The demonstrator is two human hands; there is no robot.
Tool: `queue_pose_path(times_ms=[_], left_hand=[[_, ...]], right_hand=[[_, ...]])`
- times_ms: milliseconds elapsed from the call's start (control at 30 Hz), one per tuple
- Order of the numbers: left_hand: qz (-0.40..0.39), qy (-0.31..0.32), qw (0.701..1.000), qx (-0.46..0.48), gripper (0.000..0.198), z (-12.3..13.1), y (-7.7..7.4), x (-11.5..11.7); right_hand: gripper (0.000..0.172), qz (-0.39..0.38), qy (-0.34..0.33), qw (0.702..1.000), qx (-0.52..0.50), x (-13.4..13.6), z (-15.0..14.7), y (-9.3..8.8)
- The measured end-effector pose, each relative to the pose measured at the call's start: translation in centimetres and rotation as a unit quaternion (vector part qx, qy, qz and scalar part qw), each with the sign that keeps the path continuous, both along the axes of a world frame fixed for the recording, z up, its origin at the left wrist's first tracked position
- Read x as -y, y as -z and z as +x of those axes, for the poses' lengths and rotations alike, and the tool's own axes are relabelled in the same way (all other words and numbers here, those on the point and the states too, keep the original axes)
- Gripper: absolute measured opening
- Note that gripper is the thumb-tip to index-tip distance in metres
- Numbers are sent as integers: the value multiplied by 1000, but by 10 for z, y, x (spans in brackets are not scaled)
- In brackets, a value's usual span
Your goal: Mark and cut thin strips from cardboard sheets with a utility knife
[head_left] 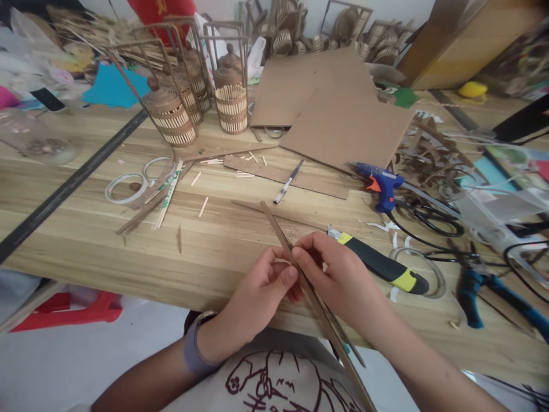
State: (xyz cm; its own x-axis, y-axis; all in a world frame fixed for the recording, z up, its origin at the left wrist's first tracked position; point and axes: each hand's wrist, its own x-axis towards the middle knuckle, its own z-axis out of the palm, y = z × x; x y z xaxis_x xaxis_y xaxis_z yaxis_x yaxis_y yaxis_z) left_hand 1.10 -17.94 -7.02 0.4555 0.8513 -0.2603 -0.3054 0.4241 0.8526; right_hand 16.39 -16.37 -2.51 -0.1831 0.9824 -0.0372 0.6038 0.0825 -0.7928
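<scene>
A long, thin brown cardboard strip (317, 309) runs slantwise between my hands, from over the table down past its front edge. My left hand (268, 280) pinches it from the left, thumb on top. From the right, my right hand (328, 266) grips the same strip with thumb and fingers. A second narrow dark strip (349, 337) hangs just beside it under my right hand. Right of my hands lies a utility knife (377, 260) with a black and yellow-green handle. Another thin strip (283, 214) lies flat behind my hands.
Small lantern-like models (231, 109) stand at the back left near cardboard sheets (343, 120). A blue glue gun (381, 183) and pliers (484, 286) lie right. Tape rolls (124, 189), a pen (288, 183) and a black ruler-like bar (72, 183) are also on the table.
</scene>
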Motion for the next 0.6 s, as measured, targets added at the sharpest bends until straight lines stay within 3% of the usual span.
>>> queue_pose_path(times_ms=[133,233,333,433,600], left_hand=[[-44,-56,997,27,50,8,1,-7],[-72,-82,993,41,48,11,-1,-10],[-103,-111,987,50,43,12,-3,-12],[-129,-123,981,71,35,12,-6,-13],[-168,-140,971,99,20,9,-8,-15]], right_hand=[[20,31,20,999,24,-7,6,6],[27,80,48,992,83,-4,30,12],[39,167,86,960,209,4,65,24],[53,194,80,919,333,13,97,39],[51,202,47,886,414,19,118,56]])
